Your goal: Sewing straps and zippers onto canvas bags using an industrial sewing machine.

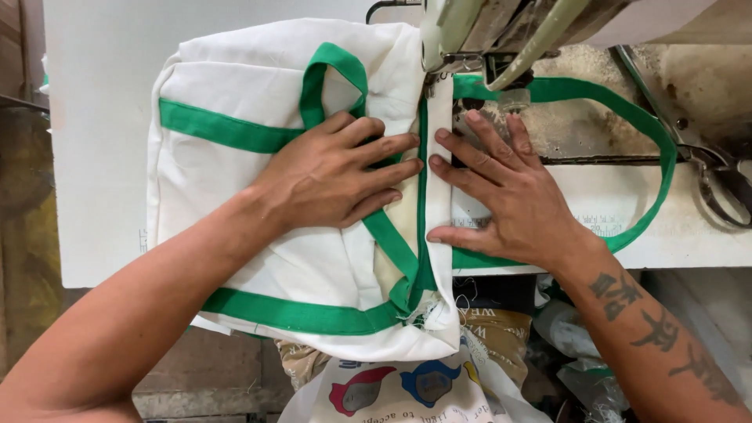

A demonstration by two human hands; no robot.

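Fingers [392,168] of both hands press the white bag [235,188] flat beside the green trim [423,196].

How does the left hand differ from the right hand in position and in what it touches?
The left hand lies on the white bag, over its green strap; the right hand lies beside the seam, partly on the table. Both lie flat, fingers spread, below the sewing machine.

left hand [333,176] flat, fingers spread on white bag [235,86] with green trim | right hand [509,192] flat beside the green seam strip [424,157] | sewing machine head [501,35] just above fingertips | green strap loop [627,117] on table [102,157] | scissors [724,184] right edge
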